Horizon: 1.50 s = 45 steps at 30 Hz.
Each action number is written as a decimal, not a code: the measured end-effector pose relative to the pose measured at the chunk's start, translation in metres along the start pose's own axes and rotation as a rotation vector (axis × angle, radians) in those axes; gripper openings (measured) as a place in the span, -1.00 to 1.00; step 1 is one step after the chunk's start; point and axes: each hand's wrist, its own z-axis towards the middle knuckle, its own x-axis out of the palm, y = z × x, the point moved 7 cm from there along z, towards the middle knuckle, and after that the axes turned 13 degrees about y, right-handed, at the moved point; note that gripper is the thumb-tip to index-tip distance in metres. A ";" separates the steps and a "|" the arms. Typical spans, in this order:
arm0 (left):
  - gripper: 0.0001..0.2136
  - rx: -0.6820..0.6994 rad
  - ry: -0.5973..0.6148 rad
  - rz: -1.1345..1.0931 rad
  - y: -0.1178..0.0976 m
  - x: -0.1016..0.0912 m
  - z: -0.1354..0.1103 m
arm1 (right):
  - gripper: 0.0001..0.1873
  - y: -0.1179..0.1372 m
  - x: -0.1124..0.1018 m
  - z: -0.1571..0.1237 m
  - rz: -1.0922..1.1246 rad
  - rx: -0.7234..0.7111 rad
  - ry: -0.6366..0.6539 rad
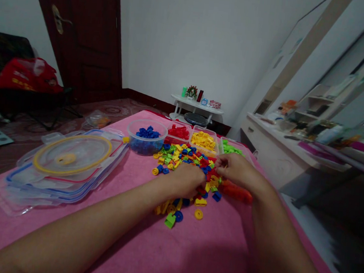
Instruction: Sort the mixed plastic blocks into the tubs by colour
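A mixed pile of plastic building blocks point(178, 155) in yellow, blue, red and green lies on the pink cloth. My left hand point(190, 179) is down in the pile, its fingers curled inward; what they hold is hidden. Over the pile's right edge, my right hand point(235, 168) has thumb and fingers pinched together, on something too small to make out. Behind the pile stand a round tub of blue blocks point(147, 132) and clear boxes with red blocks point(180, 132), yellow blocks point(203, 140) and green blocks point(231, 147). A red bag-like thing point(236, 192) lies below my right hand.
Stacked clear lids point(71, 161) with coloured seals lie at the table's left. The pink cloth point(171, 254) covers the table. A white cabinet point(264, 139) stands to the right, and a low white stand point(197, 104) is by the far wall.
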 end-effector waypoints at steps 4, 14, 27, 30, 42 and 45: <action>-0.79 0.028 -0.001 0.044 -0.011 0.000 -0.001 | -0.75 0.002 -0.008 0.000 0.163 -0.068 -0.145; -0.82 0.040 0.103 -0.058 -0.017 0.004 0.001 | -0.74 0.002 -0.005 -0.001 0.705 0.011 -0.144; -0.84 -0.085 -0.103 -1.051 0.043 -0.002 0.004 | -0.80 0.001 -0.019 -0.005 0.777 -0.050 -0.375; -0.79 -0.140 -0.157 -1.621 0.058 0.011 0.005 | -0.79 0.005 -0.020 -0.006 0.821 -0.088 -0.416; -0.90 -0.206 -0.177 -2.426 0.070 0.030 0.012 | -0.75 0.015 -0.022 -0.008 0.728 -0.143 -0.425; -0.95 -0.315 -0.398 -2.180 0.106 0.007 0.017 | -0.74 0.002 -0.030 -0.012 0.797 -0.121 -0.475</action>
